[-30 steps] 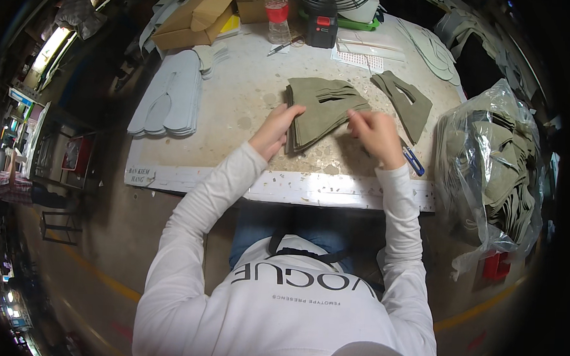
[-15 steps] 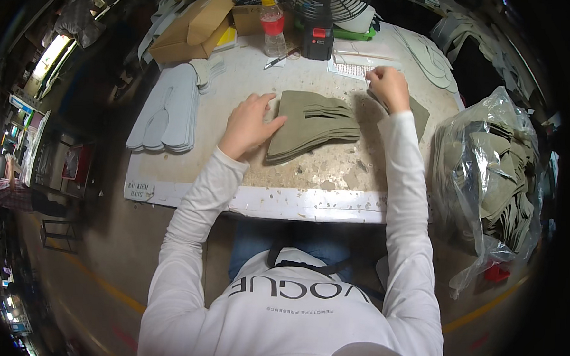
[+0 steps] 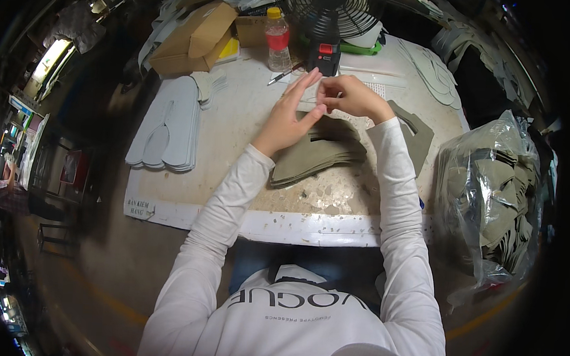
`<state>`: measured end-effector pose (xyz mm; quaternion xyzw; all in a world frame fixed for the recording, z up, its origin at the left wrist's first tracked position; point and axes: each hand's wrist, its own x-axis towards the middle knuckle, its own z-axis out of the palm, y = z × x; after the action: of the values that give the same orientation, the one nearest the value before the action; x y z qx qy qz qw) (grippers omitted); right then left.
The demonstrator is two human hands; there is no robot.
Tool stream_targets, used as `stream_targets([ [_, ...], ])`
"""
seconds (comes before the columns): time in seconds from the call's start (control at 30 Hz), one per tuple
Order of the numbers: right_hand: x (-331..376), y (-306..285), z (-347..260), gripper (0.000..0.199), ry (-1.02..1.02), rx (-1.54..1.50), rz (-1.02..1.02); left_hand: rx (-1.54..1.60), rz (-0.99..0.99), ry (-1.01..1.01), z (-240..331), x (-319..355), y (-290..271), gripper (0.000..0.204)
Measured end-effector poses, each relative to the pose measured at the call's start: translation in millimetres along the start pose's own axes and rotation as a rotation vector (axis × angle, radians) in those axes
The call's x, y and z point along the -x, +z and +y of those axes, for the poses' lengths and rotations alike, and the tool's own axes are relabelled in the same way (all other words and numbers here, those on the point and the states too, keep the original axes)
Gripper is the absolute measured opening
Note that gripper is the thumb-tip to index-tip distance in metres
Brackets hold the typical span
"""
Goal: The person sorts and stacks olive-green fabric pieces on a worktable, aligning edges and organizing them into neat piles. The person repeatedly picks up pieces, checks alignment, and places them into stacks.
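Note:
A stack of olive-green cut pieces lies on the worktable, its far part hidden under my hands. Over its far left corner is my left hand, fingers stretched out and thumb apart. My right hand is just beside it, thumb and fingertips pinched together close to the left thumb. What the pinch holds, if anything, is too small to make out. Another olive-green piece with a slot lies flat to the right, past my right wrist.
Light grey cut pieces are stacked at the left. Along the back stand a cardboard box, a bottle with a yellow cap, a pen and a black fan. A transparent bag of olive pieces stands at the right.
My right hand has moved left from the slotted piece to meet my left hand over the stack. The left hand has shifted right and away from me. The view has tilted slightly.

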<state>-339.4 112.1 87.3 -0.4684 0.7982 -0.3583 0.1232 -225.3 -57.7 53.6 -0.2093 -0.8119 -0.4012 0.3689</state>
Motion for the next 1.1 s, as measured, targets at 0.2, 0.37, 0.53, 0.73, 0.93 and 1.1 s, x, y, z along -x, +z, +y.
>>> stream_targets([
  [0.2, 16.1, -24.1, 2.8, 0.010, 0.077, 0.064, 0.129, 0.538, -0.194, -0.680, -32.9, 4.4, -29.0, 0.031],
  [0.37, 39.0, -46.2, 64.5, 0.011, 0.448, 0.266, 0.228, 0.285, -0.051, -0.542, -72.6, 12.4, -38.4, 0.031],
  [0.53, 30.2, -22.3, 73.7, 0.017, 0.225, 0.524, 0.417, 0.165, -0.176, -0.749, -91.8, 31.2, -12.9, 0.027],
  [0.73, -6.8, 42.6, 30.4, 0.052, 0.177, 0.092, 0.000, 0.228, -0.140, -0.759, -94.1, 34.3, -10.7, 0.026],
  [0.93, -13.1, 71.2, 15.7, 0.091, 0.372, 0.152, -0.079, 0.085, -0.202, -0.722, -90.3, 35.8, -16.6, 0.023],
  [1.1, -8.6, 68.5, 12.2, 0.088, 0.217, 0.094, -0.041, 0.052, -0.251, -0.732, -93.1, 36.5, -16.7, 0.023],
])
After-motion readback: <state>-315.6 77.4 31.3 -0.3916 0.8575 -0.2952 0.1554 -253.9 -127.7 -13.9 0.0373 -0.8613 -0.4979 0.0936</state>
